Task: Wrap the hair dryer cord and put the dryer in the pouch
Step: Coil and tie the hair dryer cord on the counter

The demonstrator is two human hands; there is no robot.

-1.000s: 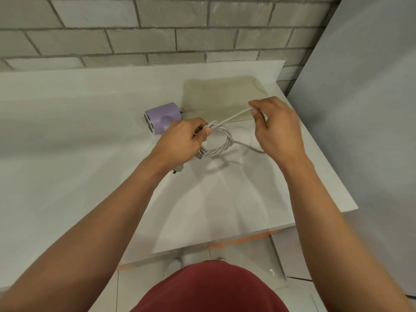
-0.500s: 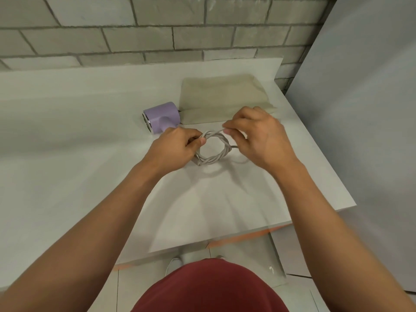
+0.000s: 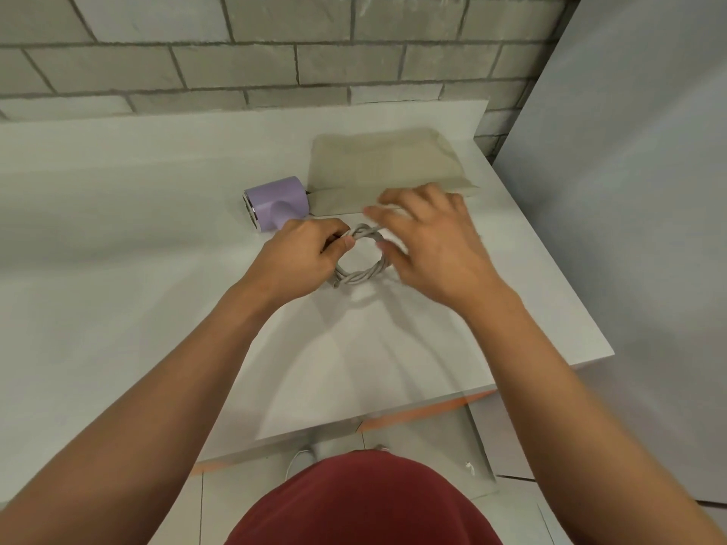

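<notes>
Over counter (image 3: 118, 238), left hand (image 3: 299, 257) pinches coiled cord (image 3: 358, 279); right hand (image 3: 432, 249) fingers (image 3: 409, 194) splayed.

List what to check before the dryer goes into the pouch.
1. Cord wound: ok. The cord forms a twisted loop.
2. Loop held: ok. The left hand pinches the loop at its left side.
3. Loose end tucked in: cannot tell. The right hand is blurred and covers the loop's right side.
4. Plug accounted for: cannot tell. It is not visible.
5. Dryer free to lift: ok. The hair dryer lies on the counter beside the pouch's left edge, with no hand on it.
6. Pouch ready to receive: cannot tell. The pouch lies flat and no opening shows.
</notes>
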